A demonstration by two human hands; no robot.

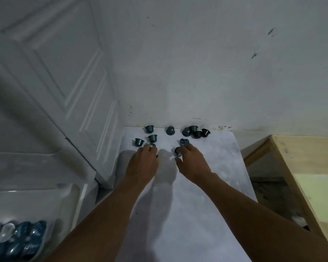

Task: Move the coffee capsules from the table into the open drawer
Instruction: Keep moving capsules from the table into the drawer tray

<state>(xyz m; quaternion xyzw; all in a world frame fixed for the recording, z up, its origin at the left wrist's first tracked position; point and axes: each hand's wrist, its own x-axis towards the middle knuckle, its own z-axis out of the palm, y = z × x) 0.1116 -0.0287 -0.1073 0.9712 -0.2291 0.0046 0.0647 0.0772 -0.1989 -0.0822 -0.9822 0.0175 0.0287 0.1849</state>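
On a white table (206, 186) against the wall, both hands among blue capsules: left hand (142, 163) curled over one (152, 145), right hand (192, 163) pinching one (178, 151); could knock neighbours off, far from the drawer (51, 201) lower left.

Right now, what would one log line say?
left hand: picking a capsule | right hand: holding capsules | drawer: partly filled

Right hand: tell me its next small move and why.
Probably close the right hand on the two capsules at its fingertips, then carry them to the drawer at lower left. The fingers already touch both capsules, and the drawer holds earlier ones.
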